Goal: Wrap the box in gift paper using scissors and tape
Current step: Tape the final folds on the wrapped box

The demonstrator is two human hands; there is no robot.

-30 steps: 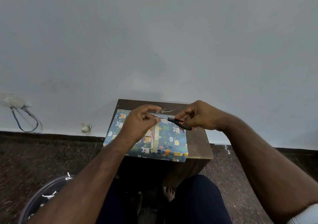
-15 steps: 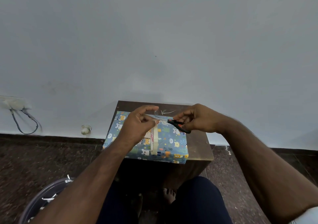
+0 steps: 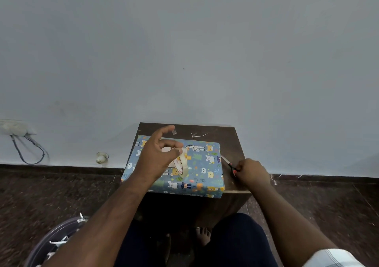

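Note:
A box [image 3: 202, 168] wrapped in blue animal-print gift paper lies on a small dark wooden table [image 3: 229, 141]. Above the box my left hand [image 3: 158, 156] holds a roll of clear tape [image 3: 181, 164], and a small cut piece of tape [image 3: 174, 131] sticks to its raised index fingertip. My right hand [image 3: 249, 171] grips the scissors [image 3: 228, 163] by the handles at the table's right side, blades pointing toward the box's right edge.
The table stands against a grey wall. A round tub [image 3: 51, 242] with paper scraps sits on the dark floor at lower left. A socket with cables [image 3: 22, 139] is on the wall at left. My legs and a bare foot [image 3: 203, 235] are under the table.
My right hand has pulled the scissors away from the tape, down to the table's right side. The strip is cut, and my left hand has lifted its index finger with the piece on it.

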